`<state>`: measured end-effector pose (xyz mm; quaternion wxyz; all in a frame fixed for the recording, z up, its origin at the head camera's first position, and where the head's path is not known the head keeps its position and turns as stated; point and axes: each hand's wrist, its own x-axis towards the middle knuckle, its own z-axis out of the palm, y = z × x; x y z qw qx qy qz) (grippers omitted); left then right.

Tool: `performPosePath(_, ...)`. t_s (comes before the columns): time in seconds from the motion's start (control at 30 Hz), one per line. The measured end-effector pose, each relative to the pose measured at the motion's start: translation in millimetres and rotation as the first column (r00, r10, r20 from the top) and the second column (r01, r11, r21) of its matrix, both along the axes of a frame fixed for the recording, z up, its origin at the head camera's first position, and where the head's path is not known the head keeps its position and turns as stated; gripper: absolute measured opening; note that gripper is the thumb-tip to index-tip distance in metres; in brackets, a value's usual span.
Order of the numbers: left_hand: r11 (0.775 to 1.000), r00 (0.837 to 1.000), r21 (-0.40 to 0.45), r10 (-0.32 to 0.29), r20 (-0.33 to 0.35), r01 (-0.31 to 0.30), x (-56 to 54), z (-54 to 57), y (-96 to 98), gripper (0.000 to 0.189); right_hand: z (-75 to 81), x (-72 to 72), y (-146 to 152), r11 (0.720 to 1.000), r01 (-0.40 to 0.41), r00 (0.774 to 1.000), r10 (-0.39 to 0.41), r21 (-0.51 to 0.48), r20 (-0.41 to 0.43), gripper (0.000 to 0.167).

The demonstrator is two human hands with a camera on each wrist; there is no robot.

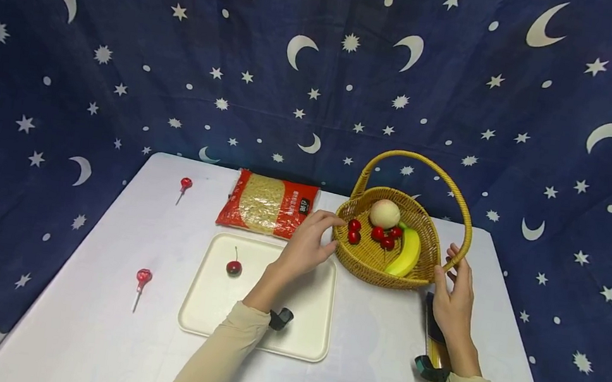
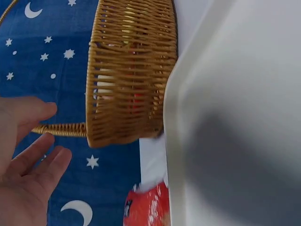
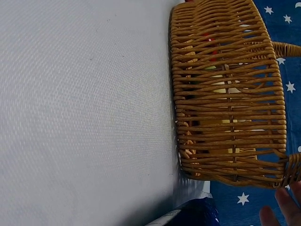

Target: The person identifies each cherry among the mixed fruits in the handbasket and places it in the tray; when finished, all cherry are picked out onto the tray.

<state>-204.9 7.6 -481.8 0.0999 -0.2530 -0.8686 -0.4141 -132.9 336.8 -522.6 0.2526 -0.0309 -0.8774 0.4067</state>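
A wicker basket [image 1: 375, 278] with an arched handle [image 1: 419, 156] stands at the back of the table. Inside lie a peach [image 1: 385, 214], a banana [image 1: 406, 254] and several red cherries [image 1: 378, 233]. My left hand [image 1: 307, 245] is by the basket's left rim, above the tray; the left wrist view shows its thumb and fingers apart with nothing between them. On the other side, my right hand [image 1: 454, 298] is at the right base of the handle, fingers fairly straight. Only its fingertips [image 3: 283, 205] show in the right wrist view; whether they touch the wicker is unclear.
A cream tray [image 1: 199, 312] with one stemmed cherry [image 1: 234, 267] lies under my left arm. Behind it is a red bag [image 1: 264, 204] of pale yellow food. Two red lollipops [image 1: 186, 183] [image 1: 143, 276] lie at left. A dark and yellow package [image 1: 433, 334] sits partly under my right arm.
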Motion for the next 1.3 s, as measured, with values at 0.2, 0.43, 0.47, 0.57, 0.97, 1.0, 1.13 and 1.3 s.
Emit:
performPosePath(0.2,1.0,0.999,-0.006,-0.022,0.034,0.023,-13.3,5.2,24.8,0.039,-0.1,0.7,1,1.0,0.006,1.0,-0.006,-0.006,0.001,0.055)
performPosePath(0.43,0.992,0.994,-0.091,-0.085,0.065,0.091,-31.2,10.4,52.2,0.039,-1.6,2.5,0,1.0,0.01,1.0,-0.01,-0.014,0.0,0.055)
performPosePath(0.47,0.989,0.994,-0.108,-0.09,0.065,0.097,-33.8,10.8,55.2,0.039,-1.9,2.6,0,1.0,0.009,1.0,-0.009,-0.014,0.0,0.055)
performPosePath(0.57,0.981,0.992,-0.154,-0.104,0.071,0.114,-40.8,10.9,62.3,0.041,-2.2,2.2,0,1.0,0.008,1.0,-0.008,-0.01,0.004,0.055)
performPosePath(0.97,0.942,0.986,-0.313,-0.073,0.151,0.118,-58.6,3.1,78.1,0.038,1.0,-0.6,-1,1.0,0.0,1.0,0.0,-0.01,0.01,0.056)
performPosePath(1.0,0.934,0.985,-0.337,-0.068,0.158,0.118,-59.6,2.6,79.2,0.038,0.8,-0.7,-1,1.0,-0.002,1.0,0.002,-0.013,0.01,0.056)
performPosePath(1.13,0.89,0.98,-0.437,-0.05,0.192,0.132,-62.5,2.0,84.1,0.033,-0.1,-0.6,-1,1.0,-0.002,1.0,0.002,-0.009,0.006,0.056)
performPosePath(1.3,0.834,0.982,-0.537,-0.028,0.189,0.127,-64.3,2.1,89.7,0.013,-0.8,-0.6,-1,1.0,-0.002,1.0,0.002,-0.01,0.002,0.055)
